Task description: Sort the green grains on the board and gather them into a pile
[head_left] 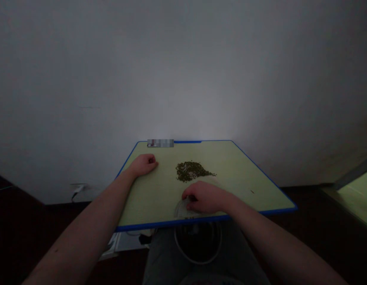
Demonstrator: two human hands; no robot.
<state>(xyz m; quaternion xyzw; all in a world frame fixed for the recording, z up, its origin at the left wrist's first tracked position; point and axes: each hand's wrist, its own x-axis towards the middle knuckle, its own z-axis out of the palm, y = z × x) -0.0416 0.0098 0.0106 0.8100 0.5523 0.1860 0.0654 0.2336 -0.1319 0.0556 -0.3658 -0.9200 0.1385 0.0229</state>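
Note:
A heap of small green-brown beans [191, 171] lies in the middle of a pale green table [245, 174] with a blue edge. My right hand [205, 196] rests just in front of the heap, fingers curled down over the rim of a clear round container [181, 209] at the table's near edge. My left hand [144, 164] lies on the table's left side, closed in a loose fist, apart from the beans. Nothing shows in it.
A bare white wall rises behind the table. A round white-rimmed bowl or bin [198, 241] sits below the near edge, above my lap. A second green table [358, 196] shows at the far right. A cable [78, 189] lies on the dark floor at left.

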